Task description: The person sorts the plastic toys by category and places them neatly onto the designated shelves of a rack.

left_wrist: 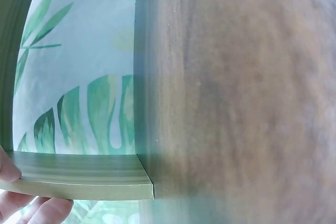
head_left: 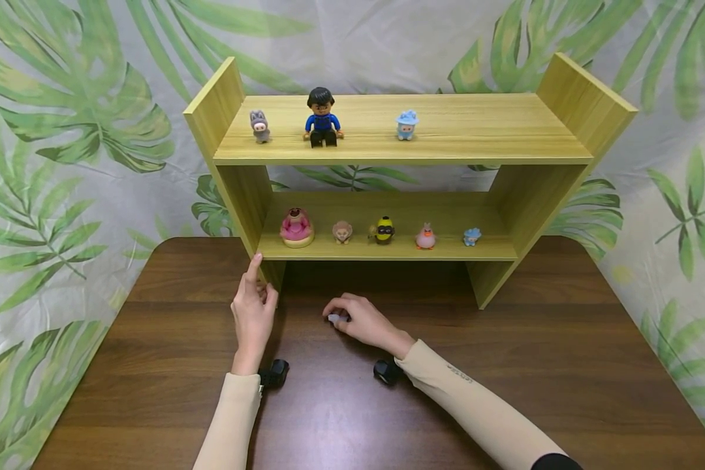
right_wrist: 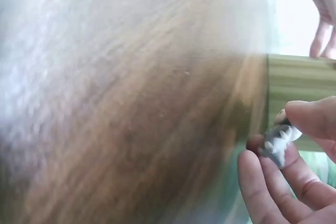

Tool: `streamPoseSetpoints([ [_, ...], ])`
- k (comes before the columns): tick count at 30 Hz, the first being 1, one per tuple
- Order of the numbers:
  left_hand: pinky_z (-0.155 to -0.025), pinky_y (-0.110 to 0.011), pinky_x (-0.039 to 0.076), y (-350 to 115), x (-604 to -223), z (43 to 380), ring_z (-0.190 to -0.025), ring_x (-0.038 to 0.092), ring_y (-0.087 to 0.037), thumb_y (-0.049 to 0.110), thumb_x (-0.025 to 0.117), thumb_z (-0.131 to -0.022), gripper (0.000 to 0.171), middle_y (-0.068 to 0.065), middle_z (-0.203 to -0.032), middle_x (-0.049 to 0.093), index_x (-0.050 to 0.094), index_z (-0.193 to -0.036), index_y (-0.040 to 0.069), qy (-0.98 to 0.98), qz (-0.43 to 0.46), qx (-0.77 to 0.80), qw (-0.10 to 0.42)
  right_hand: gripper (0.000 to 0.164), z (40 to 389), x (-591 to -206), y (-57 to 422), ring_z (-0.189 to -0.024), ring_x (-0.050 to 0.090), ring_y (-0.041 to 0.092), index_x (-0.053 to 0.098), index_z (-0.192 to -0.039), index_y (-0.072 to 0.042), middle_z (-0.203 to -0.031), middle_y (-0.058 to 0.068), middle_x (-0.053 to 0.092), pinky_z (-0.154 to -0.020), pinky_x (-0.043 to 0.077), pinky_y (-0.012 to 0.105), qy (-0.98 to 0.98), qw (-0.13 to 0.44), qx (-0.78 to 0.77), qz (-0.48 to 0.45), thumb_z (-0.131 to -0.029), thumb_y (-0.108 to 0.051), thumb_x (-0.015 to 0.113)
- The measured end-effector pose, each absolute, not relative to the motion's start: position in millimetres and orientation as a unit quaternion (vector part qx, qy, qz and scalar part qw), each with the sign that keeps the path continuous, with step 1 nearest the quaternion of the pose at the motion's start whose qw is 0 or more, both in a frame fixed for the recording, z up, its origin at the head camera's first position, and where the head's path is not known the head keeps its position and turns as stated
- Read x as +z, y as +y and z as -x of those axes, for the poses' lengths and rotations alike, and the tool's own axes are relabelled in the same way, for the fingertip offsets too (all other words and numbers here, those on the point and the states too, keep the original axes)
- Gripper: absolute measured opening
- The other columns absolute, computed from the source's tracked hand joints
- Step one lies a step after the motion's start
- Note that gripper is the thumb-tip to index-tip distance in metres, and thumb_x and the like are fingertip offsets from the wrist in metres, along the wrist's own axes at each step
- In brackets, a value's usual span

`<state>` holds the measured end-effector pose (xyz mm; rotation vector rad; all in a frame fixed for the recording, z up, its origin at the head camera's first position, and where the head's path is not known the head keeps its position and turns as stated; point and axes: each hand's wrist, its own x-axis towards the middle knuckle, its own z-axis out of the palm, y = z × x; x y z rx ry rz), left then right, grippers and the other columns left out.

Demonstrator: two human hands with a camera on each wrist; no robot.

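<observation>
My right hand (head_left: 364, 321) is low over the table in front of the shelf and pinches a small grey-and-white figurine (right_wrist: 279, 145) between thumb and fingers. Much of that figurine is covered by the fingers, so its exact kind is unclear. At the lower left of the wooden shelf (head_left: 399, 161), my left hand (head_left: 252, 313) grips the side panel (left_wrist: 84, 190), thumb on one face and fingers on the other. Its index finger points up along the panel's front edge, near the lower board.
On the top board are a grey bunny-eared figurine (head_left: 260, 126), a black-haired doll (head_left: 323, 121) and a blue-hatted figurine (head_left: 407, 125). Below sit a pink bear (head_left: 296, 228), a tan figurine (head_left: 342, 232), a yellow-and-black figurine (head_left: 384, 230), a pink chick (head_left: 425, 237) and a blue figurine (head_left: 472, 236).
</observation>
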<state>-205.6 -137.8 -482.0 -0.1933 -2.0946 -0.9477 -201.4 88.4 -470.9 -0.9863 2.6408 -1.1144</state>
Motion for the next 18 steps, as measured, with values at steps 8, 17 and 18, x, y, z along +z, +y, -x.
streamPoseSetpoints([
  [8, -0.053, -0.041, 0.048, -137.1, -481.9, 206.0, -0.062, 0.057, -0.025, -0.014, 0.056, -0.081, 0.080, -0.016, -0.083, 0.052, 0.035, -0.143, 0.032, -0.829, 0.078, -0.374, 0.408, 0.018, 196.6, -461.6, 99.7, -0.075, 0.061, 0.014, 0.065, -0.109, -0.001, -0.089, 0.003, 0.064, -0.063, 0.050, 0.026, 0.851, 0.079, -0.423, 0.302, -0.092, -0.004, 0.059],
  [17, -0.055, -0.042, 0.049, -137.2, -481.3, 203.9, -0.064, 0.059, -0.027, -0.012, 0.056, -0.082, 0.077, -0.017, -0.088, 0.054, 0.036, -0.142, 0.032, -0.832, 0.074, -0.380, 0.398, 0.019, 185.1, -451.7, 115.9, -0.069, 0.063, 0.018, 0.064, -0.110, 0.000, -0.088, 0.006, 0.066, -0.053, 0.050, 0.027, 0.837, 0.086, -0.460, 0.284, -0.092, 0.001, 0.057],
  [18, -0.055, -0.043, 0.049, -137.2, -481.1, 203.8, -0.064, 0.059, -0.027, -0.012, 0.056, -0.082, 0.077, -0.017, -0.088, 0.054, 0.036, -0.142, 0.032, -0.831, 0.074, -0.380, 0.399, 0.019, 184.1, -451.0, 117.9, -0.069, 0.063, 0.020, 0.064, -0.109, 0.000, -0.088, 0.005, 0.066, -0.052, 0.050, 0.027, 0.835, 0.083, -0.463, 0.284, -0.092, 0.002, 0.057],
])
